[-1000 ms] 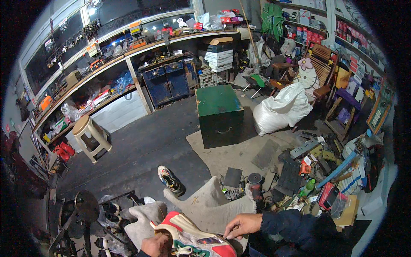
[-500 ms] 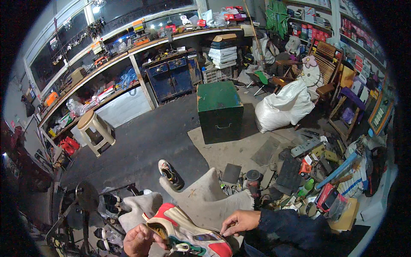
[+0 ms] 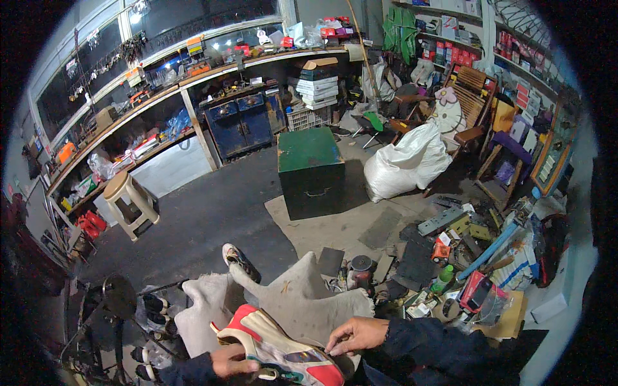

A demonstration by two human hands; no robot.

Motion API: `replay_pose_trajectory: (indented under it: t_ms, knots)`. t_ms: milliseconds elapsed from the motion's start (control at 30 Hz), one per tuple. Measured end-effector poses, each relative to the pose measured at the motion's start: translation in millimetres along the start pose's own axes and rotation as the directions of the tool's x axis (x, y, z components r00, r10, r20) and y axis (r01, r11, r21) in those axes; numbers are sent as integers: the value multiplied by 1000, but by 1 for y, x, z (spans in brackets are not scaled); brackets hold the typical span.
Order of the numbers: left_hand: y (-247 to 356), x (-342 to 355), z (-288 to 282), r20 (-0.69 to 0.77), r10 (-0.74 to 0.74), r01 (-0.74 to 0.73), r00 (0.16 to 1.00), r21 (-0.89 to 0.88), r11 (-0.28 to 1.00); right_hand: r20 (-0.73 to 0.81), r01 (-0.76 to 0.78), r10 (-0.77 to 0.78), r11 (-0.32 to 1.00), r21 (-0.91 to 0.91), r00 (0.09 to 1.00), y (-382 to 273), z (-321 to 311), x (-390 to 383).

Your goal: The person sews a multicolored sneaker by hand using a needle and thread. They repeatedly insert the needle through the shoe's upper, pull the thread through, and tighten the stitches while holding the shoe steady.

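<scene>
A beige sneaker with red and green patches lies across my lap on a pale cloth. My left hand grips its near side by the laces, the fingers curled against the upper. At the other end, next to a red patch, my right hand is closed, thumb and forefinger pinched together at the shoe's edge. Whatever lies between those fingertips is too small to make out. A second sneaker is on the dark floor, just beyond the cloth.
To the left stands a black metal machine, with shoes in plastic bags beside it. Tools and scraps, including a green bottle, litter the right side. Farther off are a green chest, a white sack and a stool.
My left hand has come down and flattened onto the sneaker's near side. My right hand stays pinched at the other end. The whole view has shifted slightly.
</scene>
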State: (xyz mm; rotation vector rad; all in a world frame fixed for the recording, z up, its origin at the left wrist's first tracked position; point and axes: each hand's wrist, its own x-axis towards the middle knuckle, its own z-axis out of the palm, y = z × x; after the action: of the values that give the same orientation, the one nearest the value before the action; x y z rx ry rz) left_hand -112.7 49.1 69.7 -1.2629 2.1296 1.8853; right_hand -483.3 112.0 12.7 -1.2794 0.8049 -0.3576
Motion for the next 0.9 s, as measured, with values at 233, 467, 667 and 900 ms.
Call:
replay_pose_trajectory:
  t_ms: [233, 467, 667, 900]
  knots:
    - [-22, 48, 21, 253, 113, 30, 961, -500, 865, -117, -59, 43, 989, -134, 992, -21, 21, -13]
    - [-37, 36, 34, 286, -73, 265, 956, -724, 637, -168, -49, -31, 891, -452, 985, -49, 34, 0]
    - [-72, 44, 30, 368, 3, 317, 930, -807, 498, -100, -104, 54, 783, -613, 994, -65, 21, 34]
    - [-99, 56, 26, 249, 266, 95, 931, -870, 483, -222, -135, 38, 886, -443, 974, -41, 21, 54]
